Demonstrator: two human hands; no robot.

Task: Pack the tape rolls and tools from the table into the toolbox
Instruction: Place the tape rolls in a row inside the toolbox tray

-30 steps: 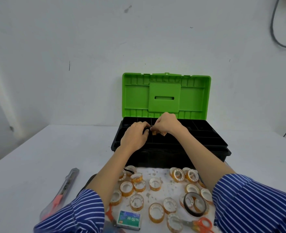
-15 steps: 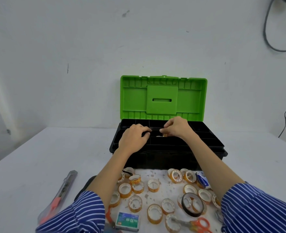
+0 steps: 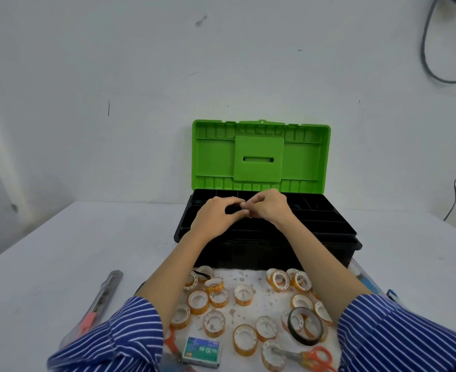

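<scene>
The black toolbox (image 3: 329, 232) stands at the middle of the table, its green lid (image 3: 259, 157) upright against the wall. My left hand (image 3: 216, 218) and right hand (image 3: 269, 208) meet over the tray at the top of the box. Their fingertips pinch a small orange tape roll (image 3: 251, 216), which is mostly hidden by the fingers. Several small orange-cored tape rolls (image 3: 244, 294) lie on the table in front of the box, between and under my forearms. A larger black tape roll (image 3: 306, 342) lies at the right among them.
Orange scissors (image 3: 315, 357) and a green staples box (image 3: 201, 351) lie at the near edge. A utility knife (image 3: 100, 299) lies to the left, a blue item (image 3: 366, 281) by the box's right corner. A wall rises right behind the box.
My right hand has moved back left to meet my left hand over the tray, after drifting a little to the right half a second ago. The left hand has barely moved.
</scene>
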